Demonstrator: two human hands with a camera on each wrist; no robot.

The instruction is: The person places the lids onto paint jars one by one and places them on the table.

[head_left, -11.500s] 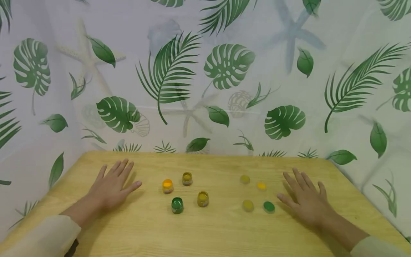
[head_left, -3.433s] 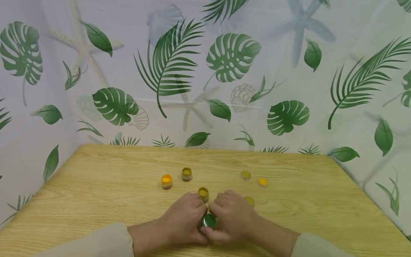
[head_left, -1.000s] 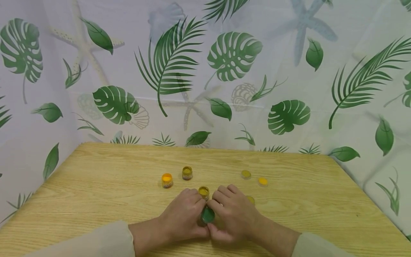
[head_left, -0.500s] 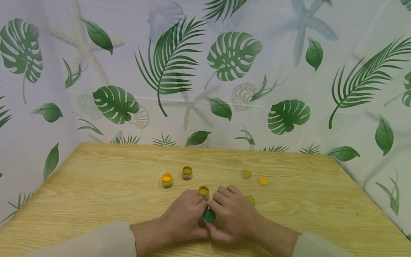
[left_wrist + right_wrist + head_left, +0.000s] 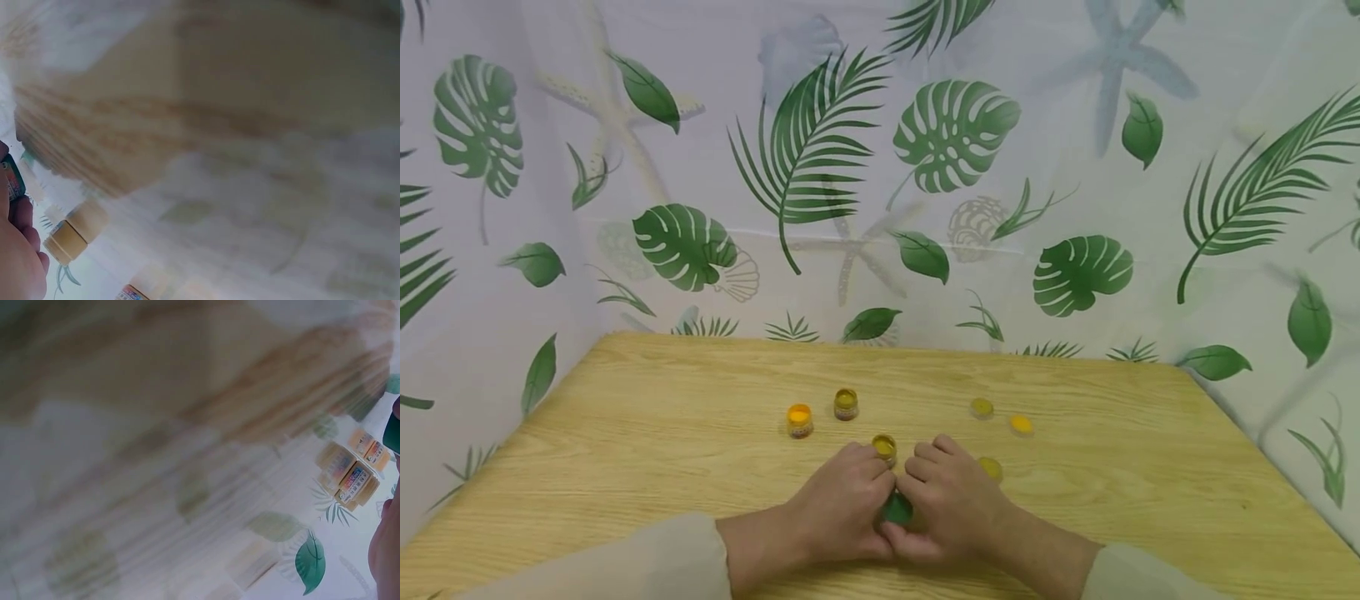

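Observation:
Both hands meet near the front middle of the table. Between them is a small green paint jar (image 5: pixel 12 178), its printed label showing in the left wrist view. From above, a green round top (image 5: pixel 897 507) shows between the thumbs, apparently the lid on the jar. My left hand (image 5: pixel 842 504) holds the jar with curled fingers. My right hand (image 5: pixel 958 504) curls in from the other side, thumb and fingers gripping at the green lid. The fingers hide most of the jar. Just beyond the knuckles stands an open olive-yellow paint jar (image 5: pixel 884 448).
Farther back stand an open orange paint jar (image 5: pixel 800 421) and a second olive-yellow jar (image 5: pixel 846 404). On the right lie an olive-yellow lid (image 5: pixel 982 407), an orange lid (image 5: pixel 1021 425) and another olive lid (image 5: pixel 990 469) partly behind the right hand. A leaf-printed cloth (image 5: pixel 850 167) hangs behind the wooden table (image 5: pixel 1150 500).
At first both hands lay flat and apart, with the green jar and its lid on the table. They then came together around both. Lately the fingers shift slightly, covering more of the green top.

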